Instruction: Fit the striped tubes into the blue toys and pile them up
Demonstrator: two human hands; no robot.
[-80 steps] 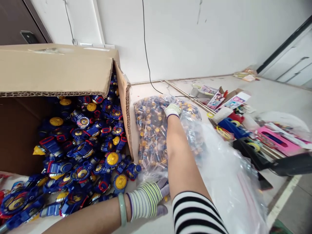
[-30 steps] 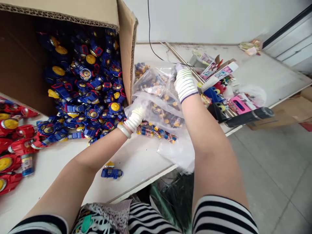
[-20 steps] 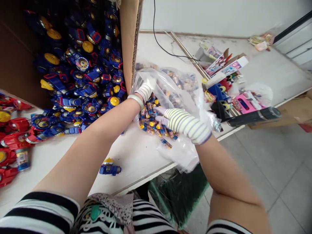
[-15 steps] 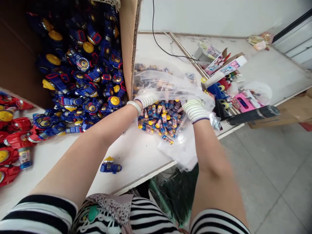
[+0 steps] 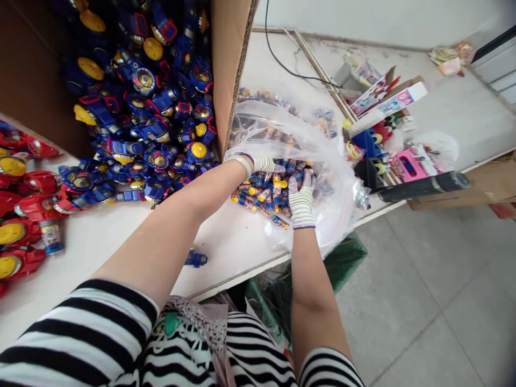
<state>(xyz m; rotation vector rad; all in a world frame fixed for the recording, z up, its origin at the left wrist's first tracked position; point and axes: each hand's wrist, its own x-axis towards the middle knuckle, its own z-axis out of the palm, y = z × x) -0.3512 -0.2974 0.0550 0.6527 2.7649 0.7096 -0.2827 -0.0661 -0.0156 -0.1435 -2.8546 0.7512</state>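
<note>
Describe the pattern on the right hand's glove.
The right hand's glove is white with thin yellow-green stripes and a purple cuff, best seen in the head view.

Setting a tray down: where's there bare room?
Behind the bag, between cardboard flap and wooden strip; also in front, by the small blue toy. Crowded: the left hand and right hand in the bag, the spilled blue toys, the boxes.

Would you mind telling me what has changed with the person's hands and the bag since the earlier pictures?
The left hand has moved from beside the cardboard box, and the right hand from the top of the clear plastic bag, into its opened mouth among the small blue-and-yellow tubes. The blue toys in it stayed heaped.
</note>
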